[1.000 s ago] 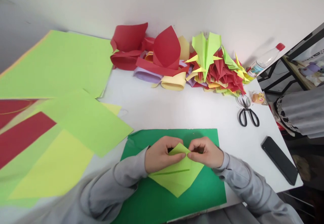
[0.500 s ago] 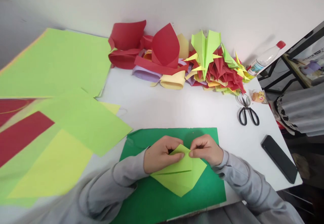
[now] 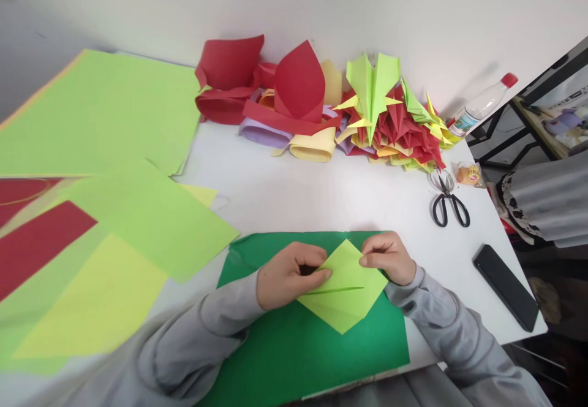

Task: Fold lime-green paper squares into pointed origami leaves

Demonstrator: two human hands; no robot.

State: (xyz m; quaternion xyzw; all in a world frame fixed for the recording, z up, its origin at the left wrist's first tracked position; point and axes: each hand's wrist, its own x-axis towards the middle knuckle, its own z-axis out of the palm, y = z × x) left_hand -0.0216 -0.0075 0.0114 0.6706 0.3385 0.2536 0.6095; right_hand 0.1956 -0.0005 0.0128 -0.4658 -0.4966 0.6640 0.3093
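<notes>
- Head view: the paper [image 3: 342, 309] is in both hands, over the green sheet [image 3: 312, 358] at the near edge of the table [image 3: 266, 192].
- The paper is plain yellow-green, folded to a lopsided diamond, with one corner pointing away from the person and one towards them.
- A thin dark line, like the lip of a folded flap, crosses its middle from the left side and stops short of the right corner.
- Its surface is matt and mostly flat, and the lower right edge has a blunt bend.
- The left hand [image 3: 289, 276] pinches the paper's upper left edge, thumb on top.
- The right hand [image 3: 390, 258] pinches the upper right edge between thumb and curled fingers.
- Scissors [image 3: 450, 208] and a black case [image 3: 505, 287] lie to the right.
</notes>
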